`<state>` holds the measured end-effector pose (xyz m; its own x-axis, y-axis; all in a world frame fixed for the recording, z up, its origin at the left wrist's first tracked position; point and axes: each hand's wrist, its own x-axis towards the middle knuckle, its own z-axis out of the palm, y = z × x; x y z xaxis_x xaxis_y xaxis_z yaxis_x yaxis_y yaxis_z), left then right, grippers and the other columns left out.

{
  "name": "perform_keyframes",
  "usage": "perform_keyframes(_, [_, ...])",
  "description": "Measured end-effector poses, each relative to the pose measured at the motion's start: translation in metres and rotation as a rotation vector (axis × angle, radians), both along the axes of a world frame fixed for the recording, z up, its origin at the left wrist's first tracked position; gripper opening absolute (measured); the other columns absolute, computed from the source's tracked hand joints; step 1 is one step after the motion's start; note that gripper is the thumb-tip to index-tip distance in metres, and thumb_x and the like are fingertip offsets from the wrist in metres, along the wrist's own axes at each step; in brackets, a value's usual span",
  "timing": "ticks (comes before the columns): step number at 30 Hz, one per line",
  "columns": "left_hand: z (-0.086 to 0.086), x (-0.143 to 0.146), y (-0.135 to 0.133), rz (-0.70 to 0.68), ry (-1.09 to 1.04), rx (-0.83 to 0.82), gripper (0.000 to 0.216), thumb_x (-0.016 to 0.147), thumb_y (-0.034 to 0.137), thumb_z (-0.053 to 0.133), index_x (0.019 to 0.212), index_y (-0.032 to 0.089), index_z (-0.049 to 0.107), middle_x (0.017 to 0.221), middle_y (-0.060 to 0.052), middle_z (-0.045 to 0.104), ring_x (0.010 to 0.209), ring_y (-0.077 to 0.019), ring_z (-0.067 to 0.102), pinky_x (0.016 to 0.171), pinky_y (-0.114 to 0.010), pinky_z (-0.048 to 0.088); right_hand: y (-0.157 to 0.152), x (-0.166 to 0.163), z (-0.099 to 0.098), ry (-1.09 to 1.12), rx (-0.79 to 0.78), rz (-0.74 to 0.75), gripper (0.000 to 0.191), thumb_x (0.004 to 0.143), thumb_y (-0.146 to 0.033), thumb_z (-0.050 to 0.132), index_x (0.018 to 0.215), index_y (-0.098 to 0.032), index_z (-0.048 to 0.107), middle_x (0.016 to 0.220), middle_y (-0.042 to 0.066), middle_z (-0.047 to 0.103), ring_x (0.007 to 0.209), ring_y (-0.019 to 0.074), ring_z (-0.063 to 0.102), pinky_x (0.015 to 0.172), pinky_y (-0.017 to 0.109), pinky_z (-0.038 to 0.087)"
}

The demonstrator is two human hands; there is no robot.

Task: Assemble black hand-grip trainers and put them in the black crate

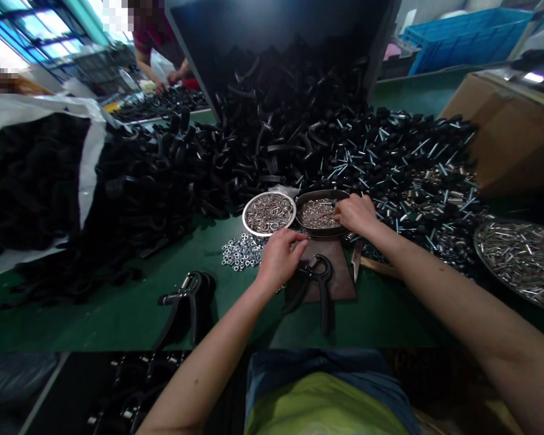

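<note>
Black squeezer: lay partly on the brown plate, on the green counter, in the clock's middle.
Left hand: just beside it at eleven o'clock, fingers curled; whether its grip held anything could not be told.
Right hand: at one o'clock, fingertips down at the dark bowl; could not tell if its grip pinched anything.
Small bits: might have spilled into the shiny bowl at eleven o'clock, if bumped.

A black two-handled tool overhangs the brown plate.
</note>
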<state>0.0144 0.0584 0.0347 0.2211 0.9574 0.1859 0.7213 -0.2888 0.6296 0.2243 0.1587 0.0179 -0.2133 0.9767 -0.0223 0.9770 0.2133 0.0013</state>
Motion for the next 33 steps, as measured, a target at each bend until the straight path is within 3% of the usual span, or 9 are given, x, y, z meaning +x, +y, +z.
perform_keyframes(7, [-0.012,0.046,0.079,-0.102,0.398,0.027,0.02,0.083,0.022,0.052,0.088,0.017,0.071,0.092,-0.009,0.065,0.096,-0.0231,0.056,0.088,-0.035,0.042,-0.016,0.01,0.018,0.066,0.061,0.023,0.028,0.085,-0.024,0.048,0.102,-0.022,0.07,0.095,0.009,0.068,0.096,0.0249,0.051,0.076,0.035,0.033])
perform_keyframes(14, [-0.021,0.065,0.111,-0.128,0.453,-0.091,0.019,0.07,0.018,0.065,0.089,0.014,0.071,0.087,-0.013,0.068,0.091,-0.0265,0.062,0.082,-0.034,0.047,-0.002,-0.005,0.025,0.118,-0.01,0.136,0.028,0.083,-0.022,0.048,0.099,-0.024,0.072,0.1,0.007,0.068,0.099,0.0215,0.053,0.078,0.029,0.038])
perform_keyframes(17, [-0.025,0.064,0.111,-0.118,0.442,-0.09,0.024,0.075,0.016,0.059,0.098,0.014,0.069,0.093,-0.014,0.068,0.094,-0.027,0.063,0.083,-0.035,0.047,0.015,-0.021,0.015,0.127,-0.076,0.15,0.028,0.078,-0.017,0.052,0.097,-0.022,0.072,0.098,0.007,0.069,0.096,0.0204,0.057,0.077,0.027,0.039])
perform_keyframes(22, [-0.022,0.056,0.109,-0.13,0.377,-0.08,0.021,0.079,0.016,0.054,0.093,0.014,0.069,0.091,-0.012,0.069,0.091,-0.0243,0.063,0.081,-0.032,0.046,0.025,-0.037,0.003,0.159,-0.103,0.1,0.019,0.076,-0.018,0.055,0.087,-0.013,0.07,0.091,0.013,0.069,0.089,0.0233,0.062,0.073,0.029,0.041])
perform_keyframes(27, [-0.012,0.043,0.089,-0.109,0.252,-0.038,0.019,0.086,0.02,0.049,0.096,0.018,0.064,0.09,-0.005,0.069,0.086,-0.0176,0.062,0.079,-0.027,0.044,0.016,-0.027,0.016,0.28,0.037,0.045,0.032,0.087,-0.021,0.042,0.117,-0.013,0.051,0.102,0.014,0.066,0.093,0.024,0.06,0.075,0.033,0.043])
perform_keyframes(30, [-0.015,0.029,0.058,-0.107,0.122,-0.025,0.017,0.088,0.024,0.047,0.097,0.019,0.06,0.088,-0.003,0.067,0.081,-0.0156,0.061,0.073,-0.026,0.044,-0.006,-0.017,0.03,0.613,0.167,0.02,0.032,0.087,-0.02,0.043,0.119,-0.016,0.045,0.1,0.01,0.063,0.086,0.0185,0.061,0.073,0.031,0.046])
perform_keyframes(33, [-0.028,0.012,0.022,-0.098,0.047,-0.041,0.01,0.087,0.021,0.049,0.09,0.02,0.058,0.084,-0.002,0.065,0.078,-0.0156,0.059,0.069,-0.025,0.042,-0.05,-0.013,0.035,1.203,0.166,-0.017,0.012,0.088,-0.031,0.046,0.096,-0.021,0.047,0.081,0.002,0.061,0.062,0.0129,0.059,0.056,0.028,0.049])
